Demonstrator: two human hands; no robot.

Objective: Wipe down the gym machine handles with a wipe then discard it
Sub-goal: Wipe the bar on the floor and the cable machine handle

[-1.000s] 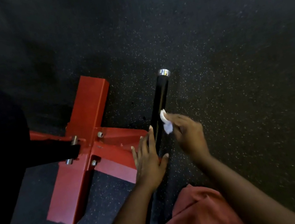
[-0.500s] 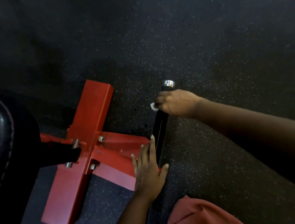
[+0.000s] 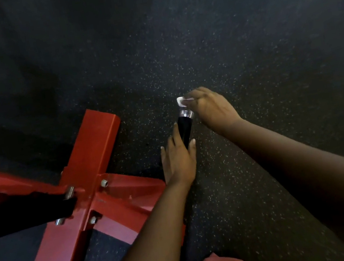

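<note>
Text on handle (image 3: 185, 129), centre of the frame: none readable.
Text on wipe (image 3: 181, 101), just above the handle's end: none readable.
Text on red frame (image 3: 93, 158), lower left: none readable.

A slim black cylindrical machine handle (image 3: 185, 129) ends in a shiny silver cap (image 3: 186, 113). A small crumpled white wipe (image 3: 180, 101), pinched in the right hand (image 3: 210, 107), sits just beyond that cap.
</note>
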